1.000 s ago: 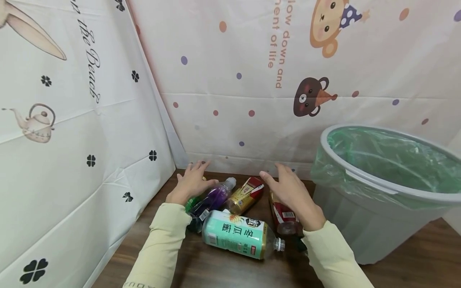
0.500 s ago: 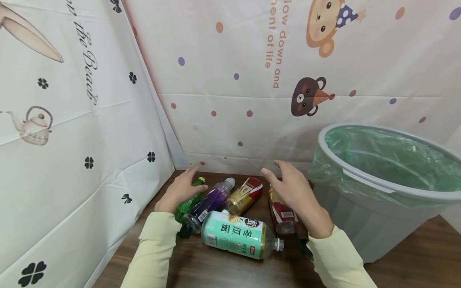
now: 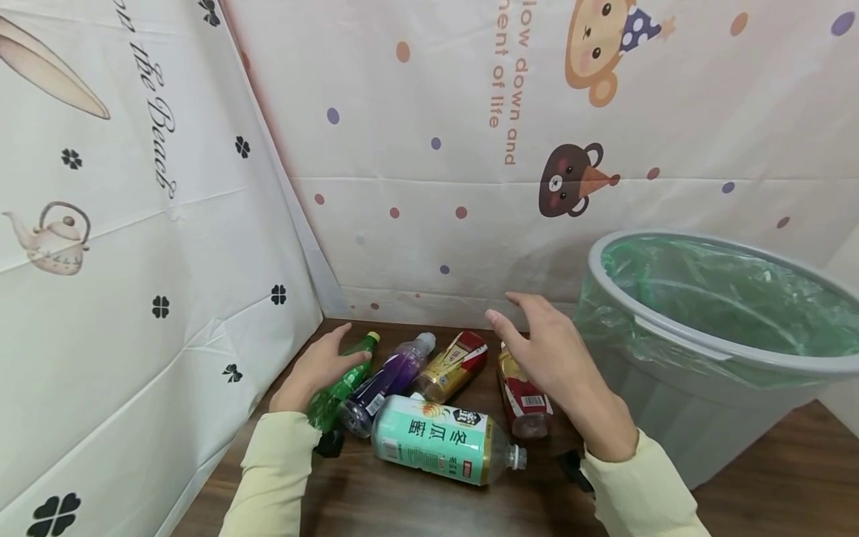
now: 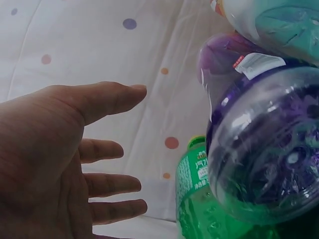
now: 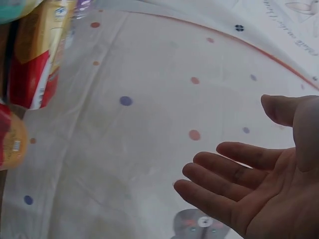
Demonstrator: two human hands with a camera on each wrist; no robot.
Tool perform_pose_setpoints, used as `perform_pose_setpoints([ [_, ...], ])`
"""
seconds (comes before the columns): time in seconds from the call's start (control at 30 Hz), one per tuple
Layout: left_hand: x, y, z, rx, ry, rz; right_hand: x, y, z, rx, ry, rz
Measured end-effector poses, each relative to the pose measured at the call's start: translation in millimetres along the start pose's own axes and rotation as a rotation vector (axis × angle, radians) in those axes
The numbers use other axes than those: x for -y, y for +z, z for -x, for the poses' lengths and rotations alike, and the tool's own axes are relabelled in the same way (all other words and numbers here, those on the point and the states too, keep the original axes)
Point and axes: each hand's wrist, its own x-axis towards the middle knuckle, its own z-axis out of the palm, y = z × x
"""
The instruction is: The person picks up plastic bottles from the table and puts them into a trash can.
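My left hand (image 3: 321, 367) hovers at the green bottle (image 3: 346, 382), fingers extended and holding nothing; the left wrist view shows the palm apart from the green bottle (image 4: 192, 174) and the purple bottle (image 4: 259, 144). My right hand (image 3: 553, 350), fingers spread, is above a red-labelled bottle (image 3: 525, 395) beside the bin. In the right wrist view that hand (image 5: 249, 184) holds nothing. Between the hands lie the purple bottle (image 3: 389, 380), a gold-and-red bottle (image 3: 455, 365) and, in front, a large bottle with a turquoise label (image 3: 432, 444), all on their sides.
A grey bin (image 3: 661, 395) with a green liner bag (image 3: 705, 298) stands on the right of the wooden table (image 3: 403, 507). Printed cloths hang behind (image 3: 416, 149) and at left (image 3: 201, 261). Black bands are partly visible near both wrists.
My left hand has moved left and toward me, uncovering more of the green and purple bottles. The right hand has shifted slightly. The bottles appear to lie where they were.
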Motion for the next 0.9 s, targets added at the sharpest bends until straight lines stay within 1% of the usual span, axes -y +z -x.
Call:
perform_pose_setpoints([
  [0.13,5.1,-1.1,3.0,0.003,-0.018,0.019,11,-10,7,-0.019,-0.039,-0.008],
  [0.23,8.3,-1.4,4.1,0.003,-0.025,0.027,19,-18,13,-0.056,-0.096,-0.026],
  [0.33,10.3,-2.7,4.6,0.001,-0.03,0.03,24,-25,18,-0.129,-0.184,-0.045],
  [0.47,12.1,-5.0,6.1,0.001,-0.038,0.037,25,-35,24,-0.25,-0.299,-0.047],
  [0.57,13.2,-6.7,7.7,0.009,-0.039,0.047,23,-44,27,-0.325,-0.356,-0.042],
  [0.67,14.9,-7.9,9.3,0.014,-0.035,0.055,20,-53,31,-0.372,-0.382,-0.027],
  [0.8,19.4,-8.9,10.5,0.016,-0.03,0.054,17,-65,34,-0.408,-0.38,0.001],
  [0.9,22.4,-9.2,11.6,0.027,-0.043,0.063,16,-75,38,-0.43,-0.37,0.021],
])
